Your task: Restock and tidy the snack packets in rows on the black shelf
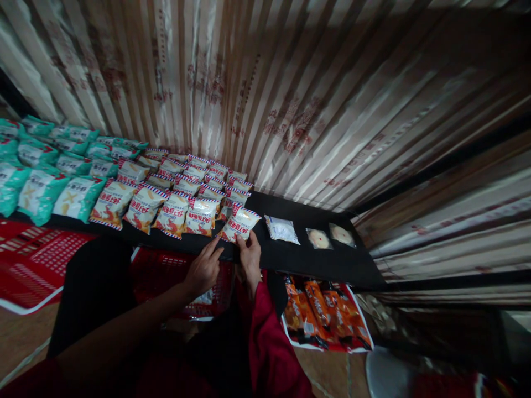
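A white and orange snack bag (239,224) with a striped top edge stands tilted at the front right of a group of matching bags (201,215). Its lower edge is between the thumb and fingers of my right hand (249,258). The fingertips of my left hand (205,269), drawn together, are at the bag's lower left corner; the exact contact is hard to see. Just right of this bag, a white packet (282,229) lies flat on the black shelf (269,255).
Teal snack bags (78,198) stand in rows at left. Two small clear packets (318,239) holding round pale pieces lie at right. Below are red baskets (41,249), one with orange packages (317,307). A pleated curtain (249,83) hangs behind the shelf.
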{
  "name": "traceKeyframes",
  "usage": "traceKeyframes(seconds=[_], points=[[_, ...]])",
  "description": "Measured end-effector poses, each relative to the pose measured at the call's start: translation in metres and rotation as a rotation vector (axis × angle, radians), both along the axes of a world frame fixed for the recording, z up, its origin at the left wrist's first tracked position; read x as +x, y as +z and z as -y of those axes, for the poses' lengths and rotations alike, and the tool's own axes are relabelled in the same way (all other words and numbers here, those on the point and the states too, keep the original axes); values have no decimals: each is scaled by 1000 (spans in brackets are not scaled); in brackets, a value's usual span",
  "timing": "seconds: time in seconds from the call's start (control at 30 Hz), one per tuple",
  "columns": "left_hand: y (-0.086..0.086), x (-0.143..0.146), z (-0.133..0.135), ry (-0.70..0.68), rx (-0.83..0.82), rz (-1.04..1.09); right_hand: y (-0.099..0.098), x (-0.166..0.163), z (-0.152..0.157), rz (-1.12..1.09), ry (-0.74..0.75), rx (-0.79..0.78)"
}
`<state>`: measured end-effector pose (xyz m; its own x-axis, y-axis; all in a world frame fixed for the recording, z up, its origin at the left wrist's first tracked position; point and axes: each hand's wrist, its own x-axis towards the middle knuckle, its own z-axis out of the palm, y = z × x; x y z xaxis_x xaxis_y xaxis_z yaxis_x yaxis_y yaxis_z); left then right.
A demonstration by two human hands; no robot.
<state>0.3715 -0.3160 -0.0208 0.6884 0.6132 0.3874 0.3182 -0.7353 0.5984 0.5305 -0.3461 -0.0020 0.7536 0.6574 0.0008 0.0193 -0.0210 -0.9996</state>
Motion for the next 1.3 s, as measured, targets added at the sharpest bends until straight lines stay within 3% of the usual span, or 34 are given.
traceKeyframes(seconds=[0.13,0.47,0.83,1.13,1.3], points=[[0,0,0,17,18,-3,-2,0,-6,12,0,3],[19,-9,-19,67,95,-94,2,-6,-14,21,11,6],[8,-16,-27,79,119,-155,4,-2,-14,52,96,-39],[5,-18,-27,65,105,-118,5,-8,-17,64,55,-37],[3,-18,-27,71,167,-141,3,-5,-18,83,126,-57]])
